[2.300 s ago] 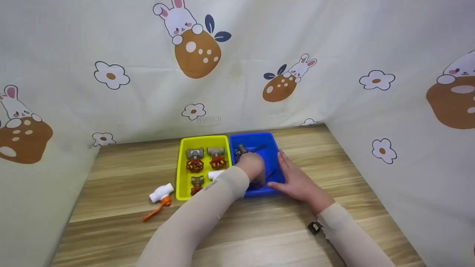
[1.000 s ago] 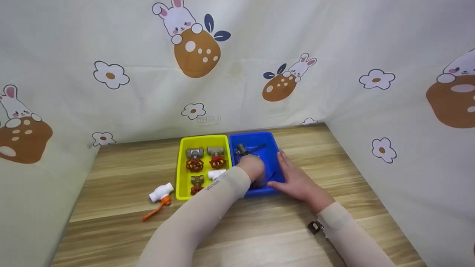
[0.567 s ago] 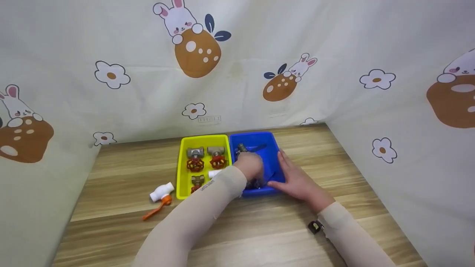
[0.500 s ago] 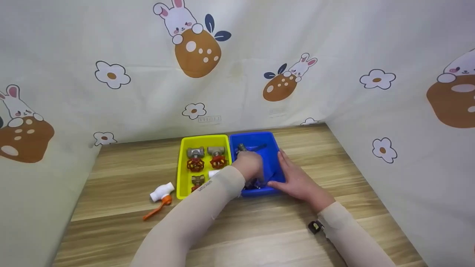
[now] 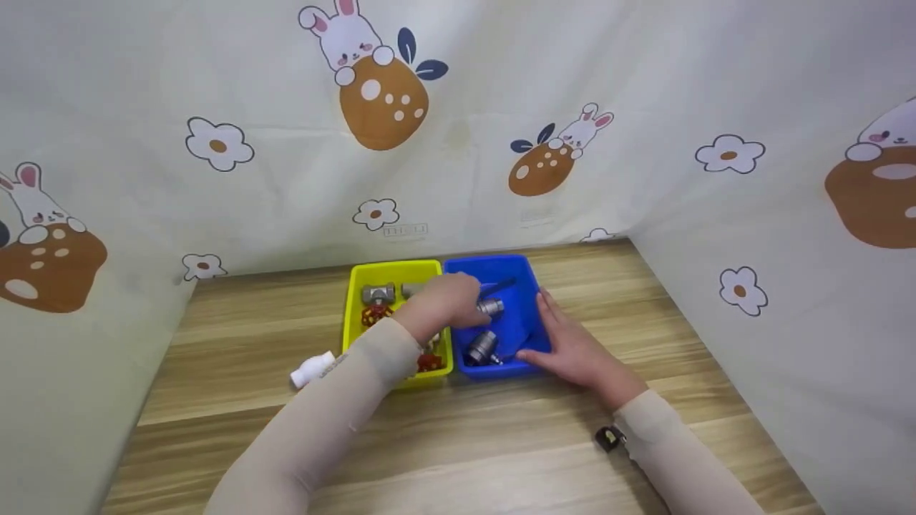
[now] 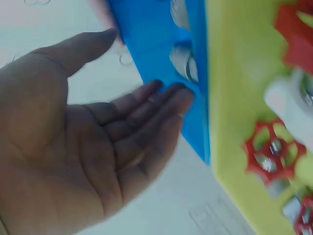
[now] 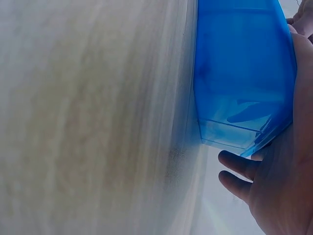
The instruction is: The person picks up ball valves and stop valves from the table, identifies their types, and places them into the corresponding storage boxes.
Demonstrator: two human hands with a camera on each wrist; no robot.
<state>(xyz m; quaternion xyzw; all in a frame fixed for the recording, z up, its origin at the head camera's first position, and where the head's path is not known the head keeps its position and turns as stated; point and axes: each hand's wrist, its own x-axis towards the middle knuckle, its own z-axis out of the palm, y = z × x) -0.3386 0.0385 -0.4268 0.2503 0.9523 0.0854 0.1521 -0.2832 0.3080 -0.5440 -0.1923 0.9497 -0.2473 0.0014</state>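
Observation:
My left hand (image 5: pixel 445 299) hovers over the shared wall between the two bins, palm bare and fingers loosely spread in the left wrist view. Below it, in the blue bin (image 5: pixel 494 263), lie a metal valve (image 5: pixel 483 347) near the front and another metal valve (image 5: pixel 491 307) behind, partly covered by the hand. A dark lever handle (image 5: pixel 499 287) shows by the far side. My right hand (image 5: pixel 572 345) rests against the blue bin's right side, thumb at the front corner and fingers stretched along the wall.
The yellow bin (image 5: pixel 348 315) holds several valves with red handwheels (image 6: pixel 274 149) and a white fitting (image 6: pixel 288 105). Left of it on the wooden table (image 5: pixel 236 336) lies a white plastic valve (image 5: pixel 312 370), its orange lever hidden by my sleeve. A patterned curtain (image 5: pixel 458 179) encloses the table.
My left hand has risen from the blue bin and moved left, uncovering the front metal valve. The left sleeve now covers more of the yellow bin. The right hand stays put.

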